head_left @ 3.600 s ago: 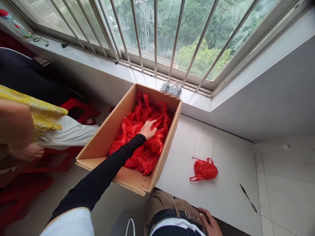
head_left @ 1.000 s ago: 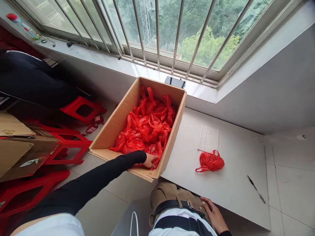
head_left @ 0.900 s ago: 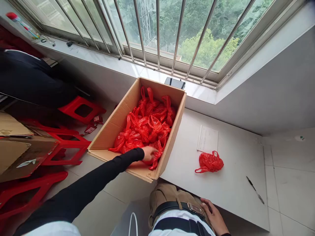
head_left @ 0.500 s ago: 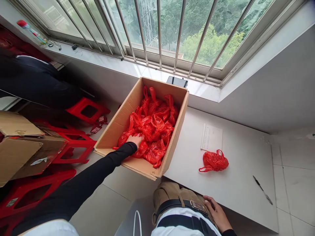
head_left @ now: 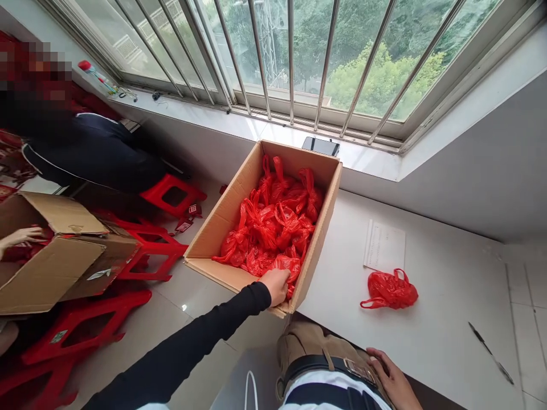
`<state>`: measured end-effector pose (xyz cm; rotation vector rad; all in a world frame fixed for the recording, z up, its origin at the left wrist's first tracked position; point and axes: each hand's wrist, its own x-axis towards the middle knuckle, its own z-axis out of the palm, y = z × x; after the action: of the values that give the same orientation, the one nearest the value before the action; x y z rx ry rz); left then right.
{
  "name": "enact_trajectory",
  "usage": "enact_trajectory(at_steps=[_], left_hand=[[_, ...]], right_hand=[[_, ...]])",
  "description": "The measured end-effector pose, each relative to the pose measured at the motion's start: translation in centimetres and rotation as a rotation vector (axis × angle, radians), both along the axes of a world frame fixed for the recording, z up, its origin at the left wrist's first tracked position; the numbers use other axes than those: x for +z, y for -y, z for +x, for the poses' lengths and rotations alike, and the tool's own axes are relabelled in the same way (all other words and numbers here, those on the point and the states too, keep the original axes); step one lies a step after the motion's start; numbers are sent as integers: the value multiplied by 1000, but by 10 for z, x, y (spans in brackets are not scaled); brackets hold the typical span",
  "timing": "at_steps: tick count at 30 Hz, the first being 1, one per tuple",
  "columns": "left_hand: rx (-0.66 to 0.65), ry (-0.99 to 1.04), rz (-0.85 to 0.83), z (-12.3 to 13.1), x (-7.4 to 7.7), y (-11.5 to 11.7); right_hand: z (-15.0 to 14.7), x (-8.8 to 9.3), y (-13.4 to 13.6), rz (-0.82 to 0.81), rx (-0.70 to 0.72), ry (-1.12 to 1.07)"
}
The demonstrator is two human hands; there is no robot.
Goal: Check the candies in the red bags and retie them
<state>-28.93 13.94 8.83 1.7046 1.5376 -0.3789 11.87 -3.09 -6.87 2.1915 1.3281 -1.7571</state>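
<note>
My left hand [head_left: 276, 285] reaches into the near right corner of a cardboard box [head_left: 220, 219]. Its fingers are closed on a red plastic bag [head_left: 287, 263], though the fingertips are partly hidden. Several more knotted red bags fill the box, and what they contain cannot be made out. My right hand [head_left: 391, 373] rests by my waist at the table's near edge, fingers stretched out and holding nothing. On the white table [head_left: 444, 279], a single red plastic bag [head_left: 391, 289] lies close to a sheet of paper [head_left: 384, 245].
A pen [head_left: 490, 353] lies toward the table's right end. Behind the box, a phone-like dark device [head_left: 320, 146] sits on the windowsill. At left are red stools [head_left: 173, 195], another open carton [head_left: 68, 273] with someone's hand [head_left: 23, 239] in it, and a seated person in dark clothes.
My left hand has moved right within the box, from the bags at its left side to the near right corner. My right hand stays by my waist. The view has shifted left.
</note>
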Motion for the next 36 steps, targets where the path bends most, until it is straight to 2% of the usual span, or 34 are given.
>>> enact_trajectory(at_steps=[3, 5, 7, 9, 12, 14, 16, 19, 21, 22, 23, 24, 25, 26, 27, 30, 32, 34, 36], left_hand=[[85, 41, 61, -9, 9, -7], [160, 81, 128, -19, 24, -15], [234, 140, 198, -30, 46, -27], [288, 222, 255, -38, 73, -43], [342, 398, 316, -38, 114, -68], [372, 614, 342, -28, 137, -79], [347, 772, 346, -14, 154, -84], [284, 907, 347, -1, 166, -85], [278, 946, 371, -8, 162, -87], [297, 903, 409, -17, 155, -89], [324, 771, 451, -29, 145, -91], [355, 592, 486, -44, 132, -93], [402, 325, 519, -60, 116, -94], [403, -17, 471, -75, 98, -94], [419, -163, 405, -89, 79, -92], [413, -373, 237, -117, 24, -83], [387, -434, 158, -123, 0, -78], [351, -458, 119, -126, -6, -77], [311, -476, 120, -132, 4, -78]], right_hand=[[-8, 18, -8, 59, -31, 34], [-22, 45, -22, 131, -97, 48], [-44, 88, -47, 228, -163, 15], [-74, 142, -82, 369, -131, -100], [-132, 219, -144, 639, 38, -272], [-172, 253, -182, 816, 203, -335], [-206, 266, -211, 934, 322, -302], [-237, 261, -241, 1067, 300, -293], [-241, 252, -253, 1060, 220, -336], [-239, 248, -257, 1028, 178, -371], [-235, 246, -260, 984, 133, -415], [-230, 245, -262, 934, 84, -466], [-224, 246, -262, 886, 32, -515], [-218, 248, -261, 842, -20, -554], [-212, 251, -258, 802, -67, -579], [-197, 259, -246, 721, -164, -559], [-188, 262, -237, 698, -197, -530], [-179, 261, -229, 676, -229, -506], [-168, 256, -223, 651, -272, -492]])
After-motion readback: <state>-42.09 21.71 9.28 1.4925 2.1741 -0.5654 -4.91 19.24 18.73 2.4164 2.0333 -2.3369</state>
